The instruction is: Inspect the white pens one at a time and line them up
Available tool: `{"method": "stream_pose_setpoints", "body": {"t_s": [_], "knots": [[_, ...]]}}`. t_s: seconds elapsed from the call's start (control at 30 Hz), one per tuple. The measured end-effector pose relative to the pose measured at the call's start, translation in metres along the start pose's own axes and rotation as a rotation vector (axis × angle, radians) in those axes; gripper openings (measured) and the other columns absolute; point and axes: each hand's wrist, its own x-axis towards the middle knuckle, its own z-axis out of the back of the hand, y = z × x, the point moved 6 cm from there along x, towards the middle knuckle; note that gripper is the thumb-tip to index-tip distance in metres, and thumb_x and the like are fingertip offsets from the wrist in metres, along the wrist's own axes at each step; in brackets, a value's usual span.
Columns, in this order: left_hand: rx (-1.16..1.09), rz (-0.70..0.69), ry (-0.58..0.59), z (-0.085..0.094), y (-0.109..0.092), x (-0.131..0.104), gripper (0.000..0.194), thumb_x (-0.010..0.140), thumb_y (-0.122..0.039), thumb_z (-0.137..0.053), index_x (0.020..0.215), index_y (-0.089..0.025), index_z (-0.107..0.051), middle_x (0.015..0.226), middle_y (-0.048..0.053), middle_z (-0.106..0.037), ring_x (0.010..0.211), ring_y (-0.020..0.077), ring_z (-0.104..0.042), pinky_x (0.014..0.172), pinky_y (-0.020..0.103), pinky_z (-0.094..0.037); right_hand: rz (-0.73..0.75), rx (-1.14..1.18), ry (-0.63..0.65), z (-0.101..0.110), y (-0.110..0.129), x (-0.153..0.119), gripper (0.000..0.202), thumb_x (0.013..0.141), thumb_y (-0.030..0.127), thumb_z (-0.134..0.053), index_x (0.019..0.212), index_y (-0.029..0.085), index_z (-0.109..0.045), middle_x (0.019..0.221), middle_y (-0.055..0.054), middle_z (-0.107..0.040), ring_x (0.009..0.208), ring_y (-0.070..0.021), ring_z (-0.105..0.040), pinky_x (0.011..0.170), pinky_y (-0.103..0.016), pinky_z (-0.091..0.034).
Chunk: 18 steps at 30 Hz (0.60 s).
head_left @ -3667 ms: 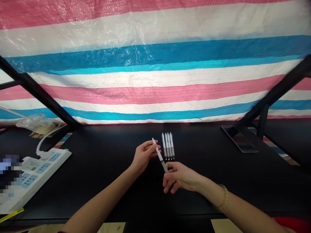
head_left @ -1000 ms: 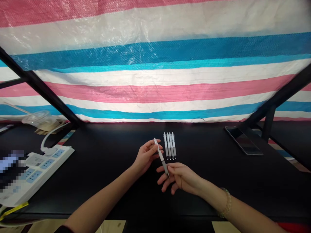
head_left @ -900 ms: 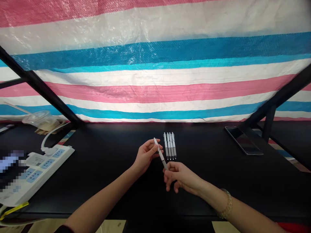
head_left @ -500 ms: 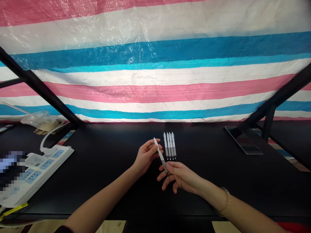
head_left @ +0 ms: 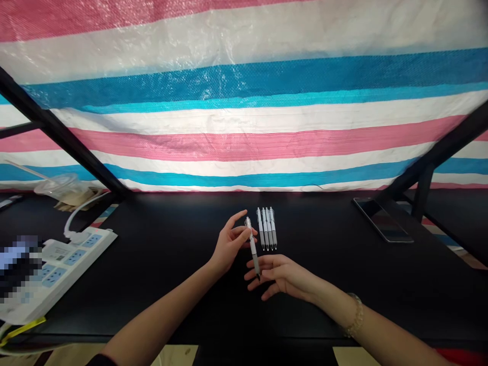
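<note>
A white and grey pen is pinched near its upper end between the thumb and fingers of my left hand, whose index finger is stretched up and away. The pen slants slightly, its dark tip pointing down toward me. My right hand is open around the lower end of the pen, fingers spread, with the thumb close to the tip. Just beyond the hands, several similar pens lie side by side on the black table, tips toward me.
A dark phone lies at the right. To the left are a white power strip with a plugged-in cable, and a clear plastic cup behind it. A striped sheet hangs at the back between black metal bars.
The held pen has turned more upright. My left index finger has lifted off it, and my right thumb and fingers have come apart from its lower end.
</note>
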Motion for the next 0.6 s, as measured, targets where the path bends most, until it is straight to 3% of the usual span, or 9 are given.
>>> {"method": "stream_pose_setpoints", "body": {"t_s": [0.23,0.43,0.6], "knots": [[0.083,-0.016,0.021,0.0016,0.0051,0.0019,0.039,0.078,-0.032,-0.071,0.11,-0.018,-0.054,0.081,0.005,-0.072,0.068,0.0162,-0.067,0.066,0.029,-0.055,-0.024,0.074,-0.01,0.0024,0.002,0.0005,0.041,0.065,0.01,-0.063,0.106,0.007,-0.064,0.103,-0.017,-0.068,0.095,-0.027,-0.067,0.086,-0.04,-0.048],[0.072,0.006,0.022,-0.0009,0.0023,0.0014,0.046,0.078,-0.032,-0.071,0.117,-0.02,-0.05,0.082,0.005,-0.072,0.067,0.0151,-0.066,0.063,0.026,-0.054,-0.024,0.093,0.003,0.0025,0.0017,-0.0003,0.04,0.066,0.01,-0.063,0.106,0.007,-0.065,0.104,-0.017,-0.068,0.097,-0.0268,-0.067,0.094,-0.043,-0.045],[0.074,0.0,-0.002,0.0002,-0.0001,0.0018,0.039,0.075,-0.034,-0.073,0.106,-0.018,-0.053,0.079,0.005,-0.072,0.066,0.0165,-0.067,0.065,0.029,-0.054,-0.018,0.093,0.009,0.0036,0.0009,0.0002,0.038,0.068,0.012,-0.064,0.105,0.008,-0.065,0.102,-0.017,-0.069,0.097,-0.0261,-0.067,0.095,-0.044,-0.044]]}}
